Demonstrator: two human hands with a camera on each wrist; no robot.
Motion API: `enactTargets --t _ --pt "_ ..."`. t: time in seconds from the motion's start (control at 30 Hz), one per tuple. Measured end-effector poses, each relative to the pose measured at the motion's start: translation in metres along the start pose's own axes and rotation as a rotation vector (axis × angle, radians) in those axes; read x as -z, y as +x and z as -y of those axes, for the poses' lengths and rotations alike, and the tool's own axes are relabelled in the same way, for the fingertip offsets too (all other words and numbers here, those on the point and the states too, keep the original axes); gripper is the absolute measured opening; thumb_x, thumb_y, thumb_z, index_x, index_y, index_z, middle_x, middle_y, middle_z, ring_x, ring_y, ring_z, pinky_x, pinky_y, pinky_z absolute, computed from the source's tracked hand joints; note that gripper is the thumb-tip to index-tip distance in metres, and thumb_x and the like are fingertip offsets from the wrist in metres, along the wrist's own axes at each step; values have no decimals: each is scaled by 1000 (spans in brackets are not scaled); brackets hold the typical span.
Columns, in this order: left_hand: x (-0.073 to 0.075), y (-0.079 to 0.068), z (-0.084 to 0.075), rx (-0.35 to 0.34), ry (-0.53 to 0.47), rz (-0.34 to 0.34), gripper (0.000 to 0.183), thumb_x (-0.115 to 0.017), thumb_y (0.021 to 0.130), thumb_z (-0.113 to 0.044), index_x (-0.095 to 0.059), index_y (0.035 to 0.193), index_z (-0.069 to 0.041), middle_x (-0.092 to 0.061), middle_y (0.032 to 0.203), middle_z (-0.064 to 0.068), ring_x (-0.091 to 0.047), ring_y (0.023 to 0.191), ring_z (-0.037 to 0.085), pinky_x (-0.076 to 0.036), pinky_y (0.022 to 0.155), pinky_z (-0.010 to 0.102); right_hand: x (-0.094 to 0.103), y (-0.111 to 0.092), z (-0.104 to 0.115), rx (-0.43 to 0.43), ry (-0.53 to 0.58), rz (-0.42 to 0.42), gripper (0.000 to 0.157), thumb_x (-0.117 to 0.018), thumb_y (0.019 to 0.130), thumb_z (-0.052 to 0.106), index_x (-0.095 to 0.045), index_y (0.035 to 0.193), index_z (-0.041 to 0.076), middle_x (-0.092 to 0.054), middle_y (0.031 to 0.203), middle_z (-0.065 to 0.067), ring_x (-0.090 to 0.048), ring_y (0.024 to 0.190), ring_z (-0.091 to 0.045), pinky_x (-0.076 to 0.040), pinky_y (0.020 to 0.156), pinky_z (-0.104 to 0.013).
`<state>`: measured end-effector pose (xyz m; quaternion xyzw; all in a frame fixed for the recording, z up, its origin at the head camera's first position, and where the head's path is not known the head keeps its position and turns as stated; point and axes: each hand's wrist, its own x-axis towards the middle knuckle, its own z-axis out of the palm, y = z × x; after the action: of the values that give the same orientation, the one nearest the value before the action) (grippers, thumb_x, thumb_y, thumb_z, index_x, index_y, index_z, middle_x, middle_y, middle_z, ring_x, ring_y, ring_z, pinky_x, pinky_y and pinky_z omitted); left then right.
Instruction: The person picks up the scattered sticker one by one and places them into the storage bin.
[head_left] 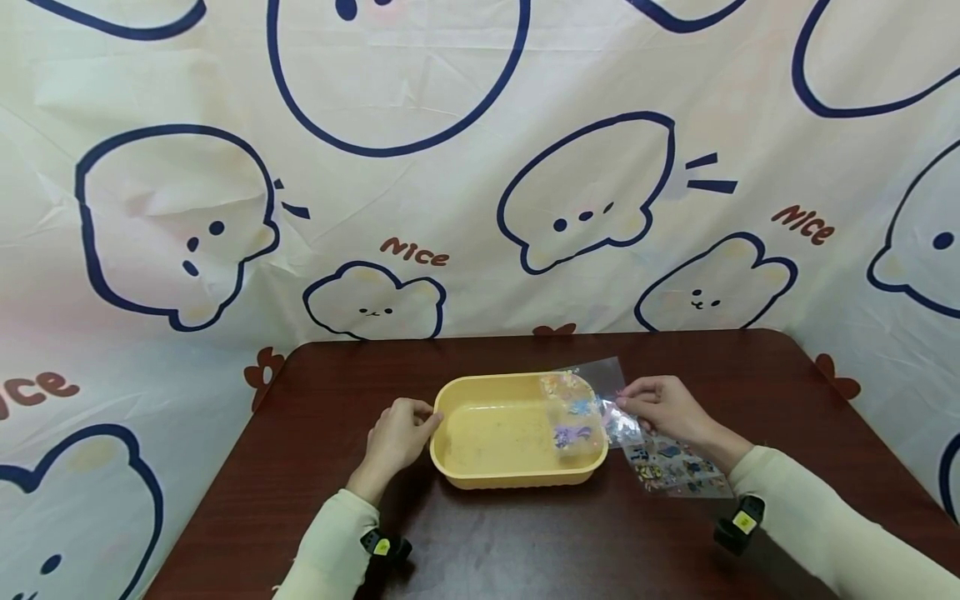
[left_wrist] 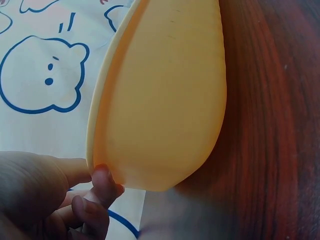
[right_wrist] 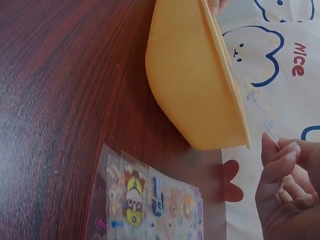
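A yellow plastic basin stands on the table. My left hand grips its left rim, thumb and fingers on either side, as the left wrist view shows. At the other end my right hand pinches the edge of a clear sticker sheet between thumb and fingertips. The sheet, with purple and blue prints, lies out over the basin's right end. In the right wrist view it is seen nearly edge-on. Below the right hand, a stack of clear sticker sheets with cartoon figures lies on the table.
The dark wooden table has a curtain with bear drawings behind it and at its sides. Another clear plastic piece shows behind the basin's right end. Shiny film lies between the basin and the sheet stack.
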<state>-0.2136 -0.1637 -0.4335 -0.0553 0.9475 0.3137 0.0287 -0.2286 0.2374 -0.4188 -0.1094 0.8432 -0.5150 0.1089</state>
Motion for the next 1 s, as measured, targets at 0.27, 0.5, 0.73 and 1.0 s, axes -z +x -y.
enactTargets --t 0.27,0.5,0.73,1.0 --pt "0 0 -1 3 3 1 30 -67 98 -32 -74 115 -10 -74 86 1 -63 70 13 -44 63 32 -9 4 2 -1 21 12 28 -64 100 17 -63 110 -9 -63 69 -8 -50 54 -9 -47 50 -28" --pt "1 -1 -2 6 3 4 30 -67 97 -32 -74 115 -10 -74 85 1 -62 68 13 -42 62 31 -17 9 3 -26 59 23 29 -64 100 19 -62 111 -8 -62 65 -2 -49 52 -11 -47 49 -30" --pt "1 0 -1 0 5 -1 30 -67 97 -33 -74 115 -10 -74 86 1 -63 69 13 -43 63 31 -26 15 5 -37 47 -1 24 -64 99 16 -64 108 -6 -67 70 -11 -50 52 -11 -42 46 -25" --pt "1 0 -1 1 10 -11 30 -68 97 -33 -75 114 -10 -74 87 1 -63 71 13 -44 65 33 -34 16 8 -54 59 -11 24 -67 98 17 -64 106 -5 -65 65 -8 -48 48 -9 -35 41 -20"
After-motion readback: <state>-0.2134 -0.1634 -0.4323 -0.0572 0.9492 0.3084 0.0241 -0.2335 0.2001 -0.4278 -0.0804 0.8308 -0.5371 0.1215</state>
